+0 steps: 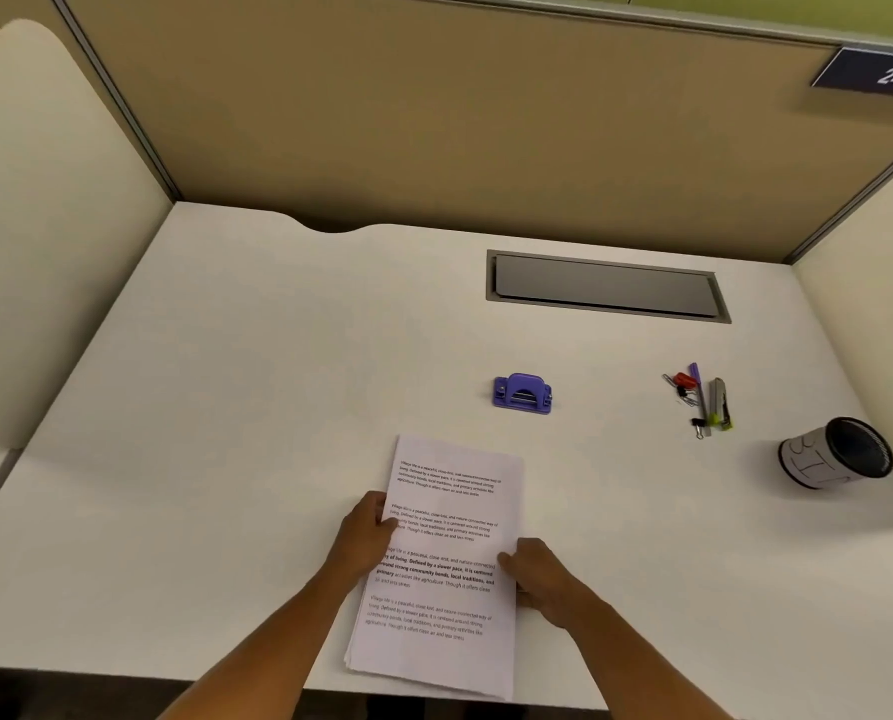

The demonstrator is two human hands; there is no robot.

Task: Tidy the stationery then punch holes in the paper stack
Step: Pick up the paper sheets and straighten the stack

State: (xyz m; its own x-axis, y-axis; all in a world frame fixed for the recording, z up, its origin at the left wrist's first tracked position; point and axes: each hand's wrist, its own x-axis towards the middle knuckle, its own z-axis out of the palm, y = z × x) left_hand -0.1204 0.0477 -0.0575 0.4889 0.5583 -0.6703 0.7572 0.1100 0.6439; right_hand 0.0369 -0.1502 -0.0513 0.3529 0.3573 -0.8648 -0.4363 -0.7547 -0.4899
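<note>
**A:** Which step are you on? Both your hands are at the paper stack [442,563], which lies on the worktop [226,407] near its front edge. Your left hand [364,527] grips the left side, thumb on the top sheet; your right hand [538,576] pinches the right side.

**B:** So you look to be squaring the sheets, yet the tidying seems undone. The pens and clips [699,400] lie loose, well right of the purple hole punch [522,393], and the mesh pen cup [836,452] lies tipped on its side near the right wall.

**A:** Then my guess for your next move: let go of the stack, stand the cup upright and drop the loose bits in. Only then bring the punch to the paper's edge.

**B:** Mind what you can't see. The stack's near corner overhangs the worktop, your fingers under the sheets are hidden, and the small clips are too tiny to count.
</note>
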